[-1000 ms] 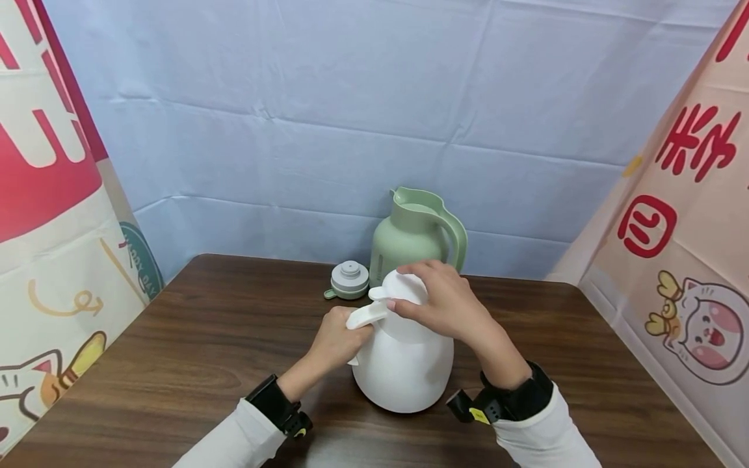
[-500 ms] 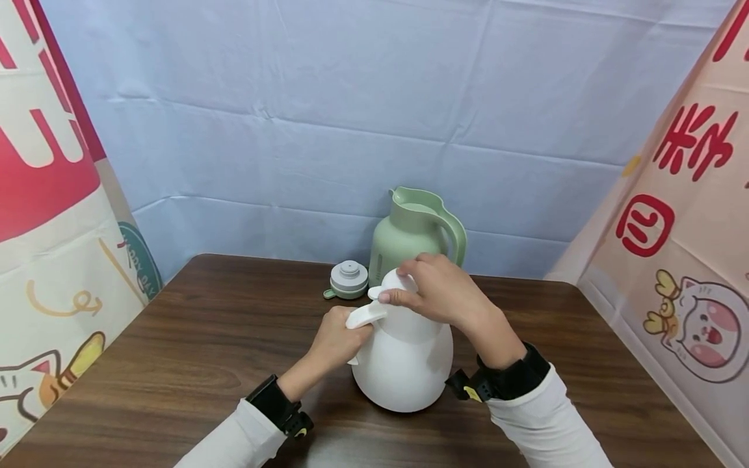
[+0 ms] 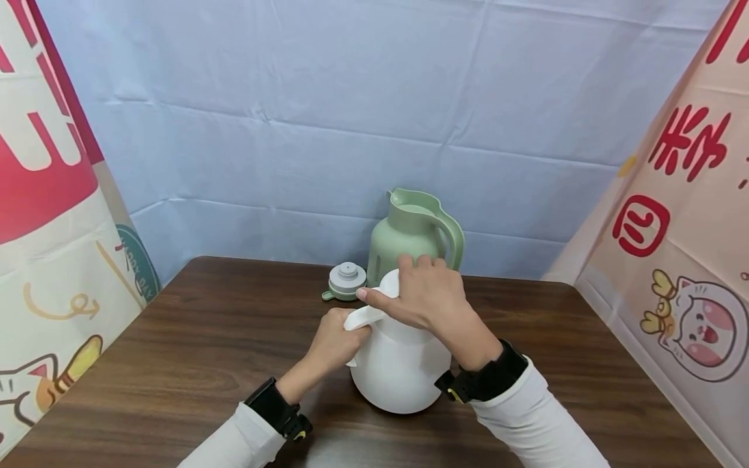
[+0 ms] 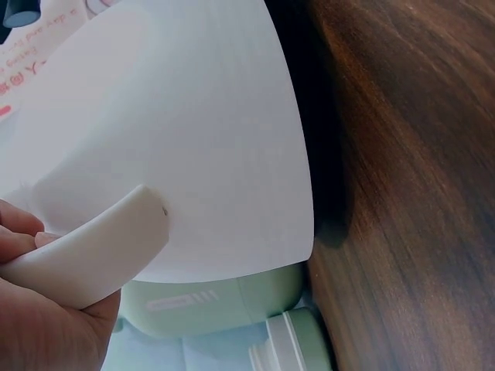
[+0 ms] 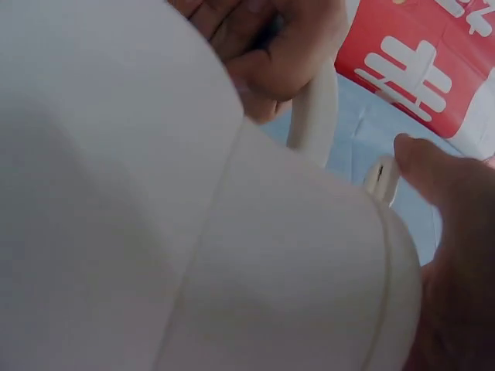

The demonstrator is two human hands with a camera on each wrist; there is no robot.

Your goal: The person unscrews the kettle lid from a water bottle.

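Note:
A white thermos jug point(image 3: 402, 377) stands upright on the table near its middle. My left hand point(image 3: 333, 341) grips its white handle point(image 3: 364, 316), fingers wrapped round it, as the left wrist view also shows with the handle's lower end point(image 4: 128, 243) beyond the hand. Over the jug's white lid point(image 3: 389, 284) lies my right hand point(image 3: 427, 296), its fingers bent over the far side and its thumb stretched to the left. In the right wrist view the thumb point(image 5: 425, 166) touches the lid's small lever point(image 5: 383, 179). Most of the lid is hidden beneath the palm.
Behind the white jug stands a green thermos jug point(image 3: 409, 237) without its lid, its handle to the right. A grey and green stopper lid point(image 3: 347, 279) lies beside it on the brown wooden table point(image 3: 246, 325). Cloth hangs at the back and both sides.
My right hand has shifted left and turned over the lid, its thumb now reaching the lever above the handle. My left hand keeps its grip on the handle; the jug stays in place.

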